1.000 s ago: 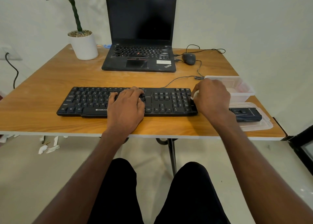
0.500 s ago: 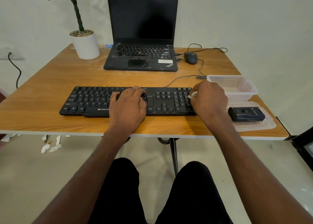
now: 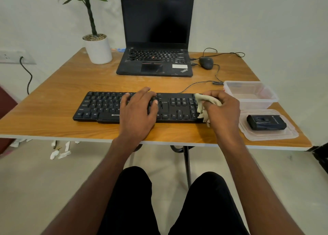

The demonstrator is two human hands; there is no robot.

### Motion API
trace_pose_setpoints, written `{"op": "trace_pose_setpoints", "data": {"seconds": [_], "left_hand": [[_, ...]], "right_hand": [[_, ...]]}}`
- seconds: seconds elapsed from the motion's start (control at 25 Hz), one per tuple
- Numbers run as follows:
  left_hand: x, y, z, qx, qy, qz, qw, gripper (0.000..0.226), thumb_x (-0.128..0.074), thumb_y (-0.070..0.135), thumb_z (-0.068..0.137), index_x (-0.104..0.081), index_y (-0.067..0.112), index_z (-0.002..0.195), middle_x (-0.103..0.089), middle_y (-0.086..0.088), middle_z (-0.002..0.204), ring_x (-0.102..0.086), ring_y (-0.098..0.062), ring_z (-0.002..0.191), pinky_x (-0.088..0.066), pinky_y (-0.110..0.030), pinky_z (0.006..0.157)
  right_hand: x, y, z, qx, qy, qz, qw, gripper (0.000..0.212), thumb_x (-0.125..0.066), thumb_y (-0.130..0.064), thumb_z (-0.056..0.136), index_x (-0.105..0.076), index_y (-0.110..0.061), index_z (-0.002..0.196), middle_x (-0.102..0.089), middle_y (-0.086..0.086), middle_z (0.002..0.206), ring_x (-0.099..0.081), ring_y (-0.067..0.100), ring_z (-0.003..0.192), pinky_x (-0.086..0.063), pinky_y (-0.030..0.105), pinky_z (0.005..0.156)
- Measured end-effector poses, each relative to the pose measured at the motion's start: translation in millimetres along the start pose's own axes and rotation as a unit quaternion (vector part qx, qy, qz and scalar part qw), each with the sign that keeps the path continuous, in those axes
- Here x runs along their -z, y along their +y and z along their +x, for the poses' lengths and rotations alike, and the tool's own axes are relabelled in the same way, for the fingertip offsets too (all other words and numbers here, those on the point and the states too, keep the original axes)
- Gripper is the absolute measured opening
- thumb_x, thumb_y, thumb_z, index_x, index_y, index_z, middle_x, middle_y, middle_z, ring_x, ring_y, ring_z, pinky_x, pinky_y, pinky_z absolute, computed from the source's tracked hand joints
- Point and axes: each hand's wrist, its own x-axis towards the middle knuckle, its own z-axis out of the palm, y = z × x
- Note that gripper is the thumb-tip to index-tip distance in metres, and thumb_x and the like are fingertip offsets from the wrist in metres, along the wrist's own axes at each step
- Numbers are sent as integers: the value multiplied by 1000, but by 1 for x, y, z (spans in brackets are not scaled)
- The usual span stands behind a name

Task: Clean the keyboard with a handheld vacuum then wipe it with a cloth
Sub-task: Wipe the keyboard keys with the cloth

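Observation:
A black keyboard (image 3: pixel 103 106) lies across the front of the wooden table (image 3: pixel 53 92). My left hand (image 3: pixel 138 110) rests flat on its middle keys, fingers spread. My right hand (image 3: pixel 221 110) grips a crumpled beige cloth (image 3: pixel 204 103) at the keyboard's right end, over the number pad. The cloth hangs down past the keyboard's front edge. A small black handheld vacuum (image 3: pixel 266 122) lies on a clear plastic lid (image 3: pixel 276 137) at the right.
A clear plastic box (image 3: pixel 252 94) stands behind the lid. At the back are an open black laptop (image 3: pixel 156 64), a wired mouse (image 3: pixel 205 62) with cables, and a potted plant (image 3: pixel 97 48). Paper scraps lie on the floor to the left.
My right hand has turned and lifted a little, so the cloth it holds now shows over the keyboard's right end. My left hand has stayed on the keys.

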Motion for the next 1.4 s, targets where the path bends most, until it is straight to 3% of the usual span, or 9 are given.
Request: {"op": "trace_pose_setpoints", "data": {"seconds": [0.12,0.2,0.36,0.6,0.76,0.88,1.0,1.12,1.4], "left_hand": [[32,-44,-8,41,56,-44,997,37,-45,47,108,-63,28,134,-57,6,151,-50,-11,139,-13,-54,128],[60,-90,-10,64,49,-71,994,44,-48,55,104,-61,28,136,-60,6,146,-56,-14,130,-28,-55,122],[109,-168,-14,150,-99,-152,972,70,-57,67,88,-50,35,150,-56,6,148,-53,-18,134,-40,-33,102],[116,-200,-5,152,-266,-138,942,127,-85,73,57,-21,44,164,-40,12,158,-43,-14,140,-39,-41,118],[115,-205,-4,120,-247,-154,949,114,-96,53,64,-33,44,158,-41,37,131,-49,8,118,-42,-25,105],[113,-208,-4,118,-229,-160,953,113,-96,57,63,-35,44,157,-43,35,132,-46,-2,129,-42,-28,106],[110,-213,-5,117,-229,-170,951,117,-90,74,54,-36,47,155,-44,40,132,-47,-4,133,-42,-38,116],[105,-217,-3,125,-222,-157,954,126,-84,86,50,-35,42,158,-48,23,150,-46,-8,140,-39,-45,121],[101,-220,-2,96,-216,-155,959,118,-81,89,56,-37,46,156,-52,22,151,-50,-8,140,-37,-52,120]], "right_hand": [[-7,-2,-16,36,-2,21,999,23,-73,-11,89,-77,-28,104,-74,-16,97,-66,-3,87,-52,14,71],[-19,-8,-27,27,-40,60,997,23,-74,-11,89,-77,-29,104,-75,-14,96,-68,0,87,-52,16,71],[-61,-31,-44,-37,-164,115,979,19,-83,-18,86,-76,-29,99,-77,-10,91,-74,9,83,-62,32,72],[-140,-61,-59,0,-282,64,957,36,-88,-16,80,-71,-33,106,-71,-7,107,-71,13,95,-62,39,81],[-176,-74,-62,115,-293,-18,949,22,-82,-17,86,-75,-32,100,-68,-12,107,-61,1,94,-47,19,73],[-199,-81,-65,181,-287,-65,938,23,-80,-16,86,-77,-32,102,-63,-9,106,-58,4,93,-44,16,71],[-217,-91,-64,225,-288,-78,928,26,-79,-10,85,-79,-28,104,-63,-7,104,-60,10,93,-52,23,73],[-230,-99,-66,259,-306,-90,912,29,-75,-2,83,-80,-23,102,-65,-4,99,-61,15,89,-58,41,73],[-247,-106,-71,344,-400,-174,832,32,-76,-6,83,-79,-26,107,-73,-4,108,-64,20,101,-55,41,87]]}}
